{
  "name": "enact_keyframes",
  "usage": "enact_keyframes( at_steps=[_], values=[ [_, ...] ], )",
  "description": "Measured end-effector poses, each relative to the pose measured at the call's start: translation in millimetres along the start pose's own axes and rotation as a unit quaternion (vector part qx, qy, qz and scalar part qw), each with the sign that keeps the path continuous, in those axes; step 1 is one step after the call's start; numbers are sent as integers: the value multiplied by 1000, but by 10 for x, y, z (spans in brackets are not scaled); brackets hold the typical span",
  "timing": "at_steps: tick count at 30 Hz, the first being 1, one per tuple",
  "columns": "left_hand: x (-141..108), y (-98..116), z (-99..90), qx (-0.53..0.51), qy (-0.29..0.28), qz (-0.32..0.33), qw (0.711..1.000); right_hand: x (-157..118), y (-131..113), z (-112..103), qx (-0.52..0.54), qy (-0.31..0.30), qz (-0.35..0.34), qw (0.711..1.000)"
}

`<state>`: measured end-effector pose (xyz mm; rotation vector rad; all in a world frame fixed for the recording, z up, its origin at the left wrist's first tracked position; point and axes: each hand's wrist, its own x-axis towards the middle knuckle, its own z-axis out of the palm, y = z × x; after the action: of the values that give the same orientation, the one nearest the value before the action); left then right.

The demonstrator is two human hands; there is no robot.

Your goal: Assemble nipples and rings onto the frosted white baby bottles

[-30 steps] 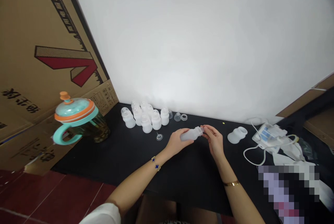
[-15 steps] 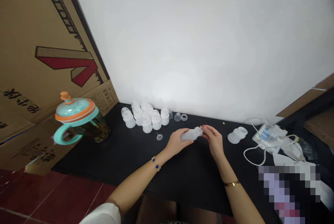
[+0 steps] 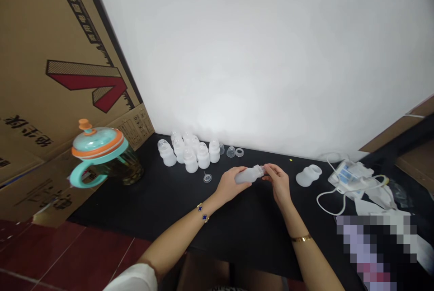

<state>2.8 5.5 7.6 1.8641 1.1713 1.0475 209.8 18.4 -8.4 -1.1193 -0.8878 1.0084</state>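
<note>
My left hand (image 3: pixel 229 185) is wrapped around a white baby bottle (image 3: pixel 247 175), which lies tilted nearly flat with its neck to the right. At the neck, the fingers of my right hand (image 3: pixel 279 183) pinch the clear tip, which looks like a teat (image 3: pixel 261 170); the fingers partly hide it. A loose clear teat (image 3: pixel 207 177) lies on the black table (image 3: pixel 162 212) left of my left hand. Farther back stand several capped baby bottles (image 3: pixel 191 161) in a cluster. An uncapped white bottle (image 3: pixel 307 176) sits to the right of my right hand.
Near the wall lie clear domed caps (image 3: pixel 231 151) and a white ring (image 3: pixel 239 152). A turquoise and orange lidded jug (image 3: pixel 98 146) stands at left before a cardboard box (image 3: pixel 30 78). A white cable (image 3: pixel 330 209) and plastic packaging (image 3: pixel 351 178) lie at right, beside a blurred-out patch.
Almost nothing differs. My right fingers have shifted very slightly at the bottle's tip; the bottle and my left hand stay in place.
</note>
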Motion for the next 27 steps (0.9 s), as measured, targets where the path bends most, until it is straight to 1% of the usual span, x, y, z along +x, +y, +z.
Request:
enact_keyframes(
  at_steps=[11,27],
  values=[
    [-8,-13,-1,10,-5,18,1000,-21,-44,33,-26,14,-14,999],
    [-9,-14,4,13,-17,29,999,-4,-11,16,-53,13,-22,998]
  ],
)
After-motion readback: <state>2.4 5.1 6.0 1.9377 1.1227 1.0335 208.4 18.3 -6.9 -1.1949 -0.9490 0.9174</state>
